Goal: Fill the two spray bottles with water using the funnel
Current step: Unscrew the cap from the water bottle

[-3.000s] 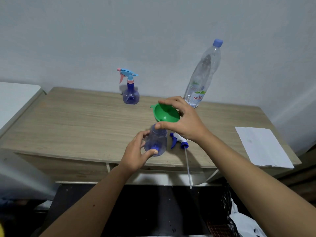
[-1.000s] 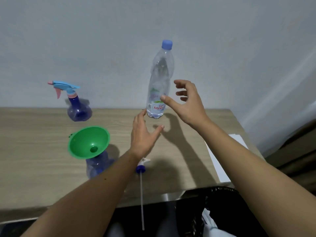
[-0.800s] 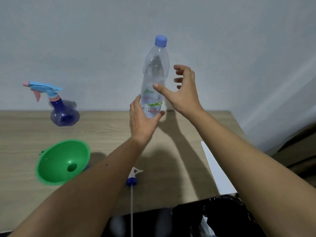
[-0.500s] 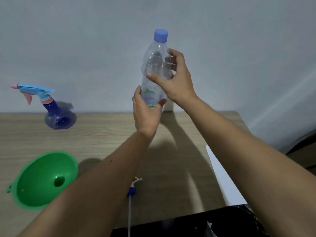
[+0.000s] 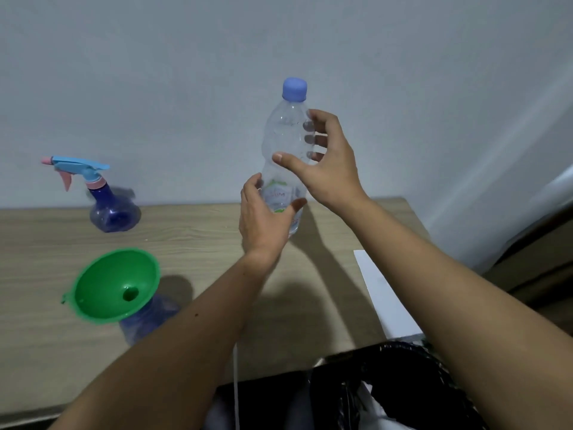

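Note:
A clear water bottle (image 5: 286,135) with a blue cap (image 5: 294,88) stands upright over the table's far edge. My left hand (image 5: 263,221) grips its lower, labelled part. My right hand (image 5: 331,175) curls around its upper body, thumb in front and fingers behind. A green funnel (image 5: 108,290) sits tilted in the neck of an open blue spray bottle (image 5: 148,318) at the front left. The second blue spray bottle (image 5: 113,212), with its light-blue and pink trigger head on, stands at the back left. My left forearm hides most of the removed spray head; only its dip tube (image 5: 235,383) shows.
The wooden table (image 5: 46,259) stands against a pale wall. A white sheet of paper (image 5: 387,299) lies at the right front edge. A black bag (image 5: 387,383) sits below the table's front edge.
Both hands left the funnel and small bottle, reached to the water bottle and took hold of it. My view has since shifted, bringing the funnel back toward the middle left.

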A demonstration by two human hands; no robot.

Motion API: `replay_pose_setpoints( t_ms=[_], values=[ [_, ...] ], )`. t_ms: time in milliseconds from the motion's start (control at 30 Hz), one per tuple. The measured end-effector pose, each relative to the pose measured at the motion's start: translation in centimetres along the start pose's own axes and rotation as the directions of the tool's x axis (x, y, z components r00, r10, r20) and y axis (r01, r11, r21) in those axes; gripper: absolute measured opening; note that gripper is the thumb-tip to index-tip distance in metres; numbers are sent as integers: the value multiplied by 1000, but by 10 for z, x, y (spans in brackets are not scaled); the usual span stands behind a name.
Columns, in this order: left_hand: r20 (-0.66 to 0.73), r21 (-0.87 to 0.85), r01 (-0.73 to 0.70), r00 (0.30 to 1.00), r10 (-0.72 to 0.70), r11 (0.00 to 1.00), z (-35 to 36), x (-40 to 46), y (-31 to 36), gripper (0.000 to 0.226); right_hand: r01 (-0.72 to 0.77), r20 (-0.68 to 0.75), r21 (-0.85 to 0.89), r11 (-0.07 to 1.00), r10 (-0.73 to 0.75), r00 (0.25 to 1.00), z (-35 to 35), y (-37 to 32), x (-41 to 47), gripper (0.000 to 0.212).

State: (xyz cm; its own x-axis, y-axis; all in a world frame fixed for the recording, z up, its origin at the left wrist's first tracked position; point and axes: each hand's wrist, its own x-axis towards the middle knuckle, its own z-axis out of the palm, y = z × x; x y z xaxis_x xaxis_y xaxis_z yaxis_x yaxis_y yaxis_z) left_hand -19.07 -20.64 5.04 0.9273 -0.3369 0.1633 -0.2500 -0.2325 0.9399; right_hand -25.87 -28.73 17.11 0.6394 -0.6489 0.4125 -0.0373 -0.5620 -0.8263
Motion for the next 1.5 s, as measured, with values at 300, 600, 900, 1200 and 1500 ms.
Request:
replay_pose_setpoints(
  t_ms=[300,600,900,1200,1500],
  values=[
    [112,97,-62,992,51,993,-55,-105,15,102,-76,-41,21,997,77,996,-43,-35,-109,80],
    [221,133,-112,972,80,985,-95,-175,5,104,-122,-34,12,992,122,992,-59,-52,-191,84],
    [283,170,-195,949,141,966,-99,-174,-3,100,-126,-28,26,992,127,992,-61,-55,-204,86],
    [359,161,-257,915,186,953,-101,-165,-9,95,-98,-209,104,990,118,971,-59,-82,-184,59],
    [395,154,-291,894,211,944,-100,-157,-15,93,-102,-268,119,988,131,955,-54,-98,-163,24]
  ],
)
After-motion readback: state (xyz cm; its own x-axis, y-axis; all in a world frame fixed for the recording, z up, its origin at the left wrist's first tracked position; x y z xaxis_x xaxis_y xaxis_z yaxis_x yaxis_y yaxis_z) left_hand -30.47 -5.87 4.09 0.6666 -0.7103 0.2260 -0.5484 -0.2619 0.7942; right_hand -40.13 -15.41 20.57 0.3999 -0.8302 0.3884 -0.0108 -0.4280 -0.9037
